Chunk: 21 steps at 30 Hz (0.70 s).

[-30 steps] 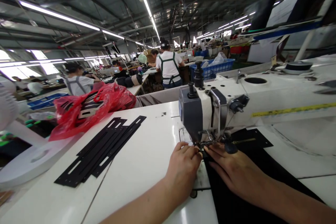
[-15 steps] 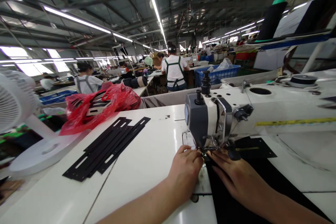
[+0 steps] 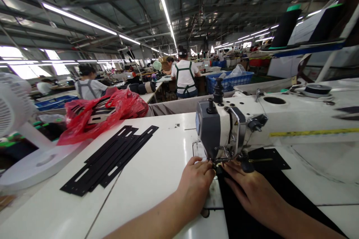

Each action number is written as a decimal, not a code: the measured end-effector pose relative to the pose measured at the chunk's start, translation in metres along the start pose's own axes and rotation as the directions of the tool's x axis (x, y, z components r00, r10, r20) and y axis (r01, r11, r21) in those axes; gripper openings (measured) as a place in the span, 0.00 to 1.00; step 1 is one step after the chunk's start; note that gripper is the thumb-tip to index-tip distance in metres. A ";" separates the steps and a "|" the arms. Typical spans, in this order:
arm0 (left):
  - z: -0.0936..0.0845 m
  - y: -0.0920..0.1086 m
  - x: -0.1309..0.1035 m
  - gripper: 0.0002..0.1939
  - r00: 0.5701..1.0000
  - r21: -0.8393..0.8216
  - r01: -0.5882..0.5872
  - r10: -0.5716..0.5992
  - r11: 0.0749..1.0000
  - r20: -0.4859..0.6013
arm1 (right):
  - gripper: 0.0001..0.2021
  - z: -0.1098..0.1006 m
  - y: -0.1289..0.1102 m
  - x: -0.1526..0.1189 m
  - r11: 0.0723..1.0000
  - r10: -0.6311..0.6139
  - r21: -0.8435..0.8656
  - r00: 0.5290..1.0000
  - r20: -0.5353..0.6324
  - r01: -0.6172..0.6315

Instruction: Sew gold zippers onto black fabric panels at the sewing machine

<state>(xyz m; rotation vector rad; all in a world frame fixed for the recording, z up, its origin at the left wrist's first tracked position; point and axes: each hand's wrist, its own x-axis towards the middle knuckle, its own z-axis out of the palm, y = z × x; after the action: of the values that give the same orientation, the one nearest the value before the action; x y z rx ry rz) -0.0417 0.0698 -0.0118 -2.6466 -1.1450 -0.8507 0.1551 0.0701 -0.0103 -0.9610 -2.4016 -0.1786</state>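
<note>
Sewing workshop: sewing machine (image 3: 209,129), co-workers (image 3: 184,76)

Hands (image 3: 196,183) at the sewing machine (image 3: 211,127)

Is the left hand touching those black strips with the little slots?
Apart. The head view shows a wide stretch of white table between the left hand and the black strips.

The fingertips of the left hand (image 3: 196,181) and of the right hand (image 3: 254,185) are partly hidden at the foot of the sewing machine (image 3: 214,129), so that their exact grip on the black fabric (image 3: 238,209) cannot be made out. Both forearms and the fabric are cut off by the bottom edge, and the white fan (image 3: 12,104) by the left edge. The contents of the blue basket (image 3: 231,79) are too small to be told.
</note>
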 end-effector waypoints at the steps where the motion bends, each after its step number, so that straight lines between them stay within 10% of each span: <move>1: 0.000 0.000 0.000 0.04 1.000 -0.002 0.001 -0.001 1.000 0.004 | 0.16 0.000 0.001 0.000 1.000 -0.006 -0.007 1.000 0.005 0.006; 21: -0.002 -0.005 0.003 0.05 1.000 -0.046 0.022 -0.022 0.999 0.000 | 0.14 -0.011 0.011 0.000 0.983 -0.040 -0.179 0.999 0.000 0.039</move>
<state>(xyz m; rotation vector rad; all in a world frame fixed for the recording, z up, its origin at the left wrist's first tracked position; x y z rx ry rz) -0.0449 0.0747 -0.0087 -2.6743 -1.1708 -0.8921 0.1676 0.0751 -0.0015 -0.9912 -2.4344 -0.4172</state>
